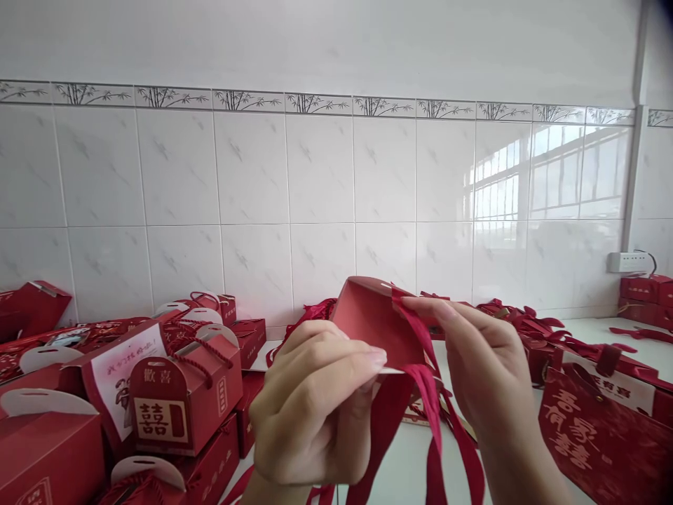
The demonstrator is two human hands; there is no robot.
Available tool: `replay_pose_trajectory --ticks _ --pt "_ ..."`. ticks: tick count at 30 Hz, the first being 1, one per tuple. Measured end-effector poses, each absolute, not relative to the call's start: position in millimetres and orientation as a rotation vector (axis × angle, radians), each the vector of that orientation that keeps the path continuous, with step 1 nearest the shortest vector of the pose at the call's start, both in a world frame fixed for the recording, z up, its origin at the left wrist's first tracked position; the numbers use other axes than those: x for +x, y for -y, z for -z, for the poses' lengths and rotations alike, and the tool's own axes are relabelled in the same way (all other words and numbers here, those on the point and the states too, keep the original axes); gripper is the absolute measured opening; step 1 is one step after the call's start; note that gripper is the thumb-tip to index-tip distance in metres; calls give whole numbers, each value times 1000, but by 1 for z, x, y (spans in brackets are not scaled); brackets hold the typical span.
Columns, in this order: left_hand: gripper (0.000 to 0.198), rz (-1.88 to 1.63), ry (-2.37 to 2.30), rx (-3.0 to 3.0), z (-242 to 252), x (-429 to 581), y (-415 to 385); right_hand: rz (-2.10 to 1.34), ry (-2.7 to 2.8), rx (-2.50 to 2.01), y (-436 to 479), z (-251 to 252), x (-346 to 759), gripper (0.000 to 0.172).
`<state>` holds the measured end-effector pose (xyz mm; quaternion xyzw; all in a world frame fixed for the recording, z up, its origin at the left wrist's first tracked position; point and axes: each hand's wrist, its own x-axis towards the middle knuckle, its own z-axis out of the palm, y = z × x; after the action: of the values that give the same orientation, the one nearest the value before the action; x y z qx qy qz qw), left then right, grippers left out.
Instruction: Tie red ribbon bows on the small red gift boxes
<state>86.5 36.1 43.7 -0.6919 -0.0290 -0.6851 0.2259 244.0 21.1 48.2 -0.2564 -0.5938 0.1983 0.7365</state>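
A red paper gift box is held up in front of me, its hollow inside partly showing. My left hand pinches a near edge of it between thumb and fingers, where a thin white edge sticks out. At the far edge, the fingertips of my right hand are closed on a red ribbon by a small slot. Ribbon tails hang down between both hands. My left fingers hide much of the box's lower part.
Red gift boxes with rope handles are piled at the left. On the white table, a red bag with gold lettering stands at the right, near more ribboned boxes. A tiled wall closes the back, with a power strip.
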Motion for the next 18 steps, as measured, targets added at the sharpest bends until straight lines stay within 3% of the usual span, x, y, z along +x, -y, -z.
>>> replay_pose_trajectory --ticks 3,10,18 --pt "33 1828 30 -1900 -47 88 -36 -438 1222 -663 -21 -50 241 14" --pt "32 1769 -48 -1932 -50 94 -39 -444 1138 -693 -22 -53 242 41" --pt "27 1713 -73 -1924 -46 100 -38 -615 1119 -703 -29 -54 249 45"
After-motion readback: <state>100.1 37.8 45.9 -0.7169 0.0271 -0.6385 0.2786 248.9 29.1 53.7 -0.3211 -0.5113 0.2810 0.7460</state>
